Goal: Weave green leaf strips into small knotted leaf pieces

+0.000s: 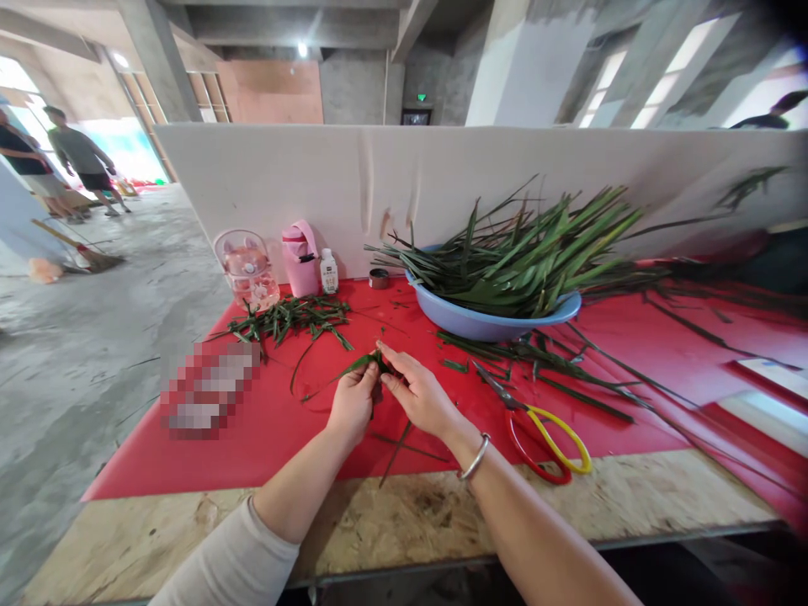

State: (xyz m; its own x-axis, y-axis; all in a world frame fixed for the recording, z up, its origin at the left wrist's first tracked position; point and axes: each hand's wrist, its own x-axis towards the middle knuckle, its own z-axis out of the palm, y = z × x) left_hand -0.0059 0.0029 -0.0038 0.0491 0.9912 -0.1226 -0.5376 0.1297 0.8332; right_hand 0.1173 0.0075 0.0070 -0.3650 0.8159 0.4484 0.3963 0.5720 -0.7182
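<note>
Both my hands meet over the middle of the red table cover (pixel 284 429), on a green leaf strip (pixel 358 364). My left hand (pixel 353 400) is closed, its thumb and fingers pinching the strip. My right hand (pixel 417 389) also pinches the strip, its forefinger stretched toward the tip; the fold between the fingers is partly hidden. To the right lie scissors (pixel 514 404) with one red and one yellow handle loop. Beyond my left hand is a heap of short knotted leaf pieces (pixel 294 318). A blue basin (pixel 486 318) piled with long green leaves (pixel 530 252) stands behind my right hand.
A clear pink jug (pixel 252 273), a pink bottle pouch (pixel 301 261), a small white bottle (pixel 329 271) and a small round tin (pixel 379 279) line the back. A white panel (pixel 303 177) rises behind them. Loose leaves (pixel 587 379) lie at right. People (pixel 82 151) stand far left.
</note>
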